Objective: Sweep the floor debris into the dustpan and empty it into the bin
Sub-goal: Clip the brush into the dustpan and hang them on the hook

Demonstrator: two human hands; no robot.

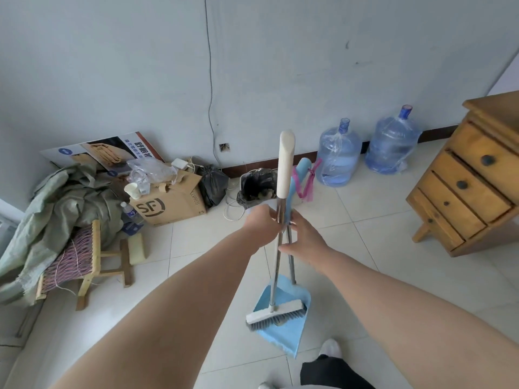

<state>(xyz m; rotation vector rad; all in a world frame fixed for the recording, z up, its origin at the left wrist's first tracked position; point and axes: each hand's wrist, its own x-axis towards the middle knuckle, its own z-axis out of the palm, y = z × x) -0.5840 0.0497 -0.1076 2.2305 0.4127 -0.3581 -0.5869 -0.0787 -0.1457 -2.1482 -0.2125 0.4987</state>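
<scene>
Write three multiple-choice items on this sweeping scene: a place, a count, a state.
1. Where is the black-lined waste bin? A) on the floor by the wall; B) on the wooden chest; C) under the stool.
2. How many large clear blue water bottles stand by the wall? A) one; B) two; C) four.
3. The white-handled metal broom is: A) lying flat; B) held upright; C) inside the bin.
Key: 1A, it stands at the wall's foot; 2B, two stand side by side; 3B, the left hand grips its shaft, the right hand the blue plastic dustpan's.
</scene>
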